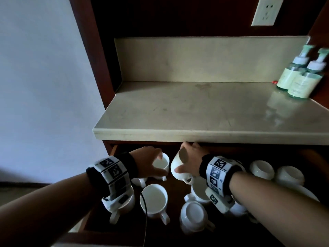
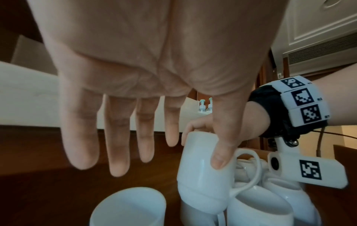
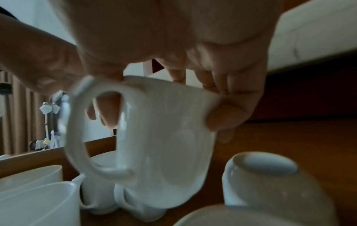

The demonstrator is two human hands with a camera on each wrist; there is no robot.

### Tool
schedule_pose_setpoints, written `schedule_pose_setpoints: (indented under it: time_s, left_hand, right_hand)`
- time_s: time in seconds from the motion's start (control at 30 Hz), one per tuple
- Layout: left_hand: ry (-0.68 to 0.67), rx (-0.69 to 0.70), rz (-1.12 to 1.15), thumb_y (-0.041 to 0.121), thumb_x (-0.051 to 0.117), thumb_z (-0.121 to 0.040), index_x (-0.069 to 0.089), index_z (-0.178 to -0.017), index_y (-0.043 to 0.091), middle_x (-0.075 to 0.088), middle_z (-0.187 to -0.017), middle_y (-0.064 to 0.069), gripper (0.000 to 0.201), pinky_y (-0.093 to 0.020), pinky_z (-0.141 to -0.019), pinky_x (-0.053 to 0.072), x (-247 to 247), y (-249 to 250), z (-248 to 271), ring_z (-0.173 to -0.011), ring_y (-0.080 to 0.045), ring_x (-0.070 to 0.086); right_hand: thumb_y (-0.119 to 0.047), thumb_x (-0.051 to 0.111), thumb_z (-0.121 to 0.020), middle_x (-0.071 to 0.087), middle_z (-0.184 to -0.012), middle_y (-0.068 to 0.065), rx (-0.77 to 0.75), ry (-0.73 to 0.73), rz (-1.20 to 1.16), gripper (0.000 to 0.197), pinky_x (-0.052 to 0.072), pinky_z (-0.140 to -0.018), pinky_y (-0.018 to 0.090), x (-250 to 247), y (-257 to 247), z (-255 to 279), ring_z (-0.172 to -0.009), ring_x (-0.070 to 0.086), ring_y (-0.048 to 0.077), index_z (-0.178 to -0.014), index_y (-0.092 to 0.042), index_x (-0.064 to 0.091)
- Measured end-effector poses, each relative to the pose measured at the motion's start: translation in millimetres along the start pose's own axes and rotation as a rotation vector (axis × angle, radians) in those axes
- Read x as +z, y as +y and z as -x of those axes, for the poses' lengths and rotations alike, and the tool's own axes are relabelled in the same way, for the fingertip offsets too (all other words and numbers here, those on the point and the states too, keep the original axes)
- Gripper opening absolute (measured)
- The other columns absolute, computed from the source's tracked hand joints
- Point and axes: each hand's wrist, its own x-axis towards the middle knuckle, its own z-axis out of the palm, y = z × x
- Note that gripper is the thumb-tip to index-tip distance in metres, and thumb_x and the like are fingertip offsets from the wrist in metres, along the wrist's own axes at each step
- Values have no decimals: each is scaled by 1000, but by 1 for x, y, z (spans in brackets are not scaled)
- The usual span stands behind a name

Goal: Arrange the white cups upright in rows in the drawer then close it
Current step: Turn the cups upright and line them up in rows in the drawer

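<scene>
Hands (image 1: pixel 188 160) over drawer (image 1: pixel 92 220) of white cups (image 1: pixel 154 199)

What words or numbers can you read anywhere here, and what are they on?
No text can be read.
Pump bottles: pale labels, print too blurred.
Wrist bands: black-and-white square code patterns, no letters.
Wall socket: only slots, no writing.
White cups: plain.

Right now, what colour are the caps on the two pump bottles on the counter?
Pale mint green on the two pump bottles, above white collars; the head view shows it best.
</scene>
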Motion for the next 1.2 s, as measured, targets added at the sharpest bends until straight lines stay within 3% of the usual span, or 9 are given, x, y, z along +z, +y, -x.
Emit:
schedule_pose_setpoints:
  time_s: [0.1, 0.2, 0.3, 0.37, 0.53, 0.8, 1.0, 1.1, 1.2]
  left_hand:
    - [-66, -28, -48, 58, 59, -82, 52, -125, 17, 62, -121, 0, 60, -28, -90, 47, 5, -7, 6, -109, -17, 59]
    - [-87, -44, -44, 56, 56, -85, 52, -125, 17, 65, -117, 0, 56, -27, -88, 47, 6, -10, 12, -105, -17, 60]
    - [-107, -40, -4, 59, 55, -83, 53, -122, 19, 68, -111, 3, 56, -27, -87, 51, 7, -13, 18, -98, -13, 63]
    - [-123, -27, 11, 60, 55, -83, 53, -120, 20, 69, -108, 4, 54, -29, -87, 53, 8, -14, 21, -95, -12, 64]
    - [-128, -16, -4, 56, 55, -85, 55, -119, 19, 67, -110, 1, 51, -34, -92, 50, 15, -18, 29, -102, -15, 61]
    - [-164, 0, -12, 56, 56, -85, 53, -120, 19, 67, -110, 1, 51, -35, -91, 51, 19, -17, 30, -102, -17, 62]
    - [-181, 50, -41, 54, 56, -86, 54, -121, 21, 65, -114, 1, 49, -29, -88, 48, 20, -2, 20, -105, -18, 62]
    - [-165, 67, -65, 53, 58, -85, 55, -120, 21, 65, -117, 1, 48, -29, -88, 46, 18, 6, 13, -108, -19, 61]
    - [-153, 89, -98, 54, 59, -84, 50, -127, 19, 63, -121, -2, 56, -31, -91, 46, 16, 17, -5, -113, -20, 59]
  right_hand:
    - [-51, 74, -66, 38, -117, 1, 51, -19, 73, 68, 49, -84, 39, 12, -9, -5, -104, 53, 27, -118, -28, 37]
    - [-47, 72, -68, 37, -126, 3, 85, -42, 160, 76, 46, -83, 41, 19, -20, -13, -116, 51, 32, -129, -27, 33]
    - [-44, 68, -71, 31, -142, 7, 137, -95, 208, 87, 42, -96, 46, 25, -29, -22, -130, 41, 34, -142, -26, 23]
    - [-43, 66, -71, 30, -143, 10, 167, -129, 240, 89, 39, -103, 48, 27, -33, -24, -132, 38, 35, -145, -24, 19]
    - [-39, 69, -69, 32, -144, 15, 204, -182, 282, 93, 42, -103, 44, 37, -37, -31, -131, 39, 32, -145, -18, 20]
    - [-40, 73, -64, 46, -132, 8, 193, -213, 371, 90, 50, -92, 41, 38, -44, -38, -116, 52, 27, -140, -18, 29]
    - [-64, 71, -65, 45, -138, 8, 146, -185, 357, 99, 45, -97, 41, 36, -38, -34, -124, 49, 27, -141, -15, 30]
    - [-68, 70, -60, 50, -133, 5, 137, -148, 277, 93, 46, -98, 41, 22, -28, -28, -120, 52, 25, -133, -20, 39]
    - [-60, 69, -71, 55, -125, 4, 120, -89, 242, 73, 47, -91, 35, -1, -7, -16, -114, 54, 25, -124, -17, 47]
